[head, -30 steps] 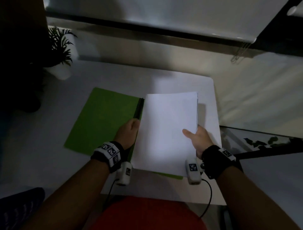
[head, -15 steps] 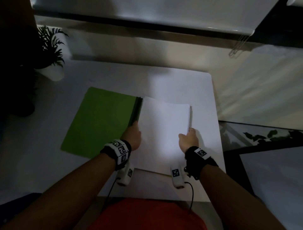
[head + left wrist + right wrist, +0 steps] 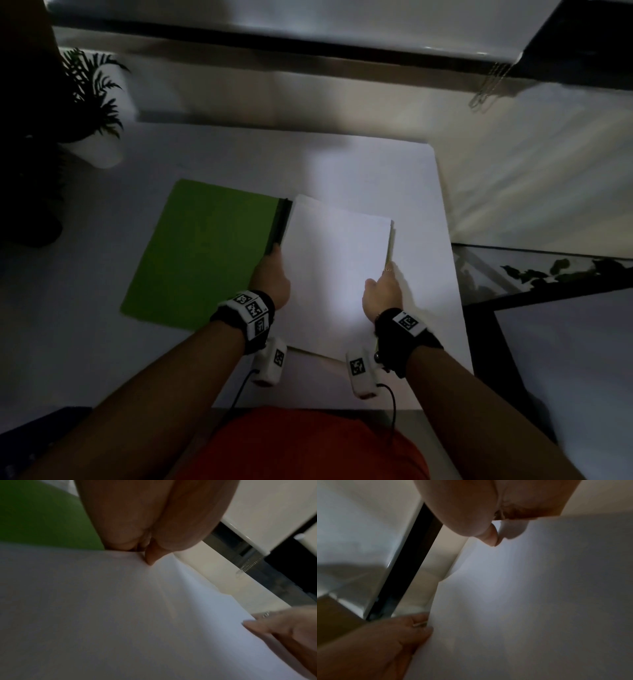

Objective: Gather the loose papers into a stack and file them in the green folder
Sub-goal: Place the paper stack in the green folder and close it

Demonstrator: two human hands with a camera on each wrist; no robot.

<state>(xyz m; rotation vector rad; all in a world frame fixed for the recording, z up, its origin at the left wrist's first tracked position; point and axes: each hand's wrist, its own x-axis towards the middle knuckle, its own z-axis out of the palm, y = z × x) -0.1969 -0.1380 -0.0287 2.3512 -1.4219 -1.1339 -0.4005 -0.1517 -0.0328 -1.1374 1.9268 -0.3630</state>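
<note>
No words, numbers or brand names can be read anywhere. The paper [image 3: 337, 274] is blank white on top. The green folder [image 3: 202, 253] has no writing on it. The only signs are small black-and-white square code patterns. Some sit on the white band [image 3: 251, 308] on the left wrist and on the small white box [image 3: 272, 363] hanging under it. More sit on the band [image 3: 409, 322] on the right wrist and on the white box [image 3: 359, 371] under that one. They are patterns of little squares, not letters.
</note>
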